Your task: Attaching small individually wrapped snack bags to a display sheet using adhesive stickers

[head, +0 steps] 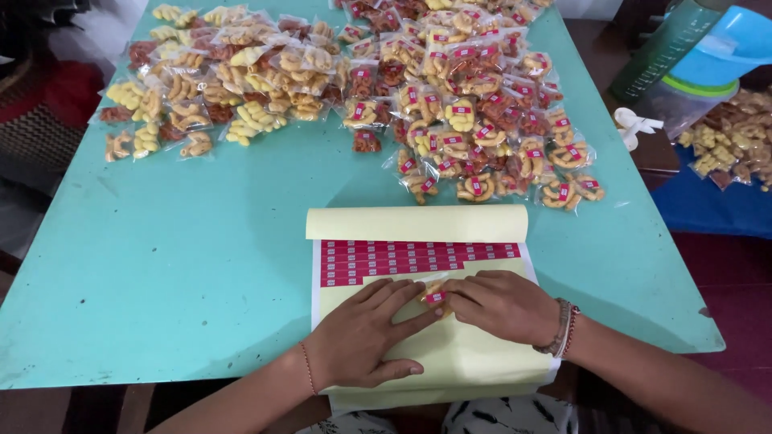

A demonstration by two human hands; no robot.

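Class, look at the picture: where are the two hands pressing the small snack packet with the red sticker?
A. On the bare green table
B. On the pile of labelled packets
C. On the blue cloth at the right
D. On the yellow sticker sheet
D: the left hand and right hand meet over the packet, which lies on the yellow sticker sheet, below its remaining red stickers.

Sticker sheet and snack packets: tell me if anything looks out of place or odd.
Nothing stands out. The sticker sheet lies flat on the green table, top leaf folded back. Both hands, left hand and right hand, press a small packet on it. The other packets lie heaped, none spilled.
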